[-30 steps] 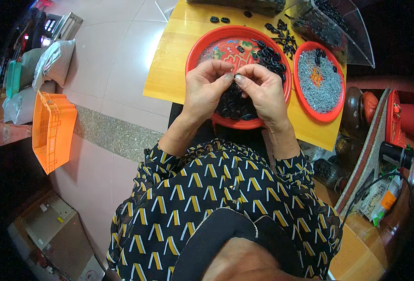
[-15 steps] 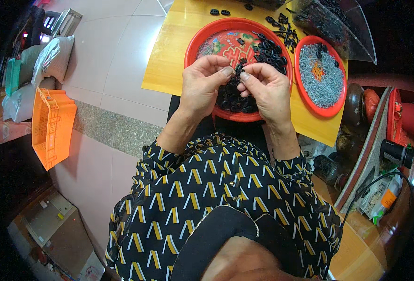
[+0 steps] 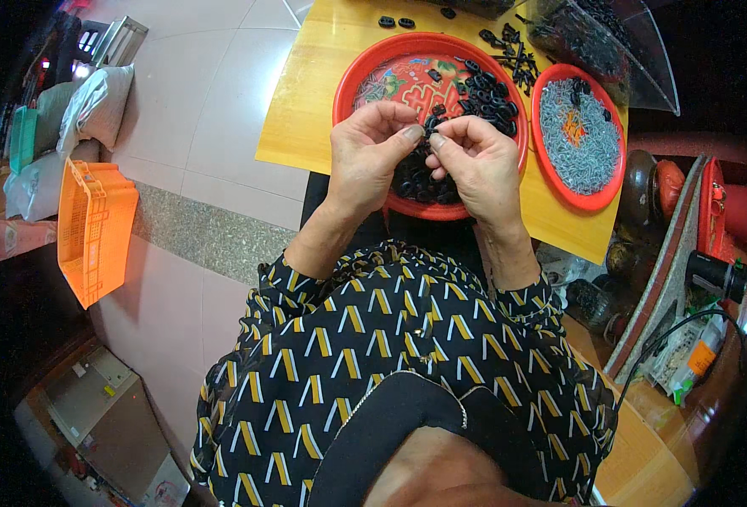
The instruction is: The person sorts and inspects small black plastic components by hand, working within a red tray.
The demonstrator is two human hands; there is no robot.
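Over a red round tray (image 3: 345, 78), my two hands meet fingertip to fingertip. My left hand (image 3: 372, 152) pinches a small black plastic part (image 3: 430, 123) between thumb and forefinger. From the other side my right hand (image 3: 480, 165) pinches at the same spot; its fingers hide most of what lies between them. Many black plastic parts (image 3: 486, 100) are heaped on the right and near side of the tray, with a few thin metal pieces (image 3: 375, 88) at its left. A smaller red tray (image 3: 545, 156) beside it holds a pile of silvery screws (image 3: 589, 152).
Both trays stand on a yellow table (image 3: 301, 110). Loose black parts (image 3: 517, 63) lie behind them, near a clear plastic bin (image 3: 643, 59) of dark pieces. An orange crate (image 3: 95, 228) sits on the floor at left. Jars and a black cable (image 3: 660, 338) are at right.
My hands have drawn very slightly closer together at the fingertips. The trays and everything around them look the same.
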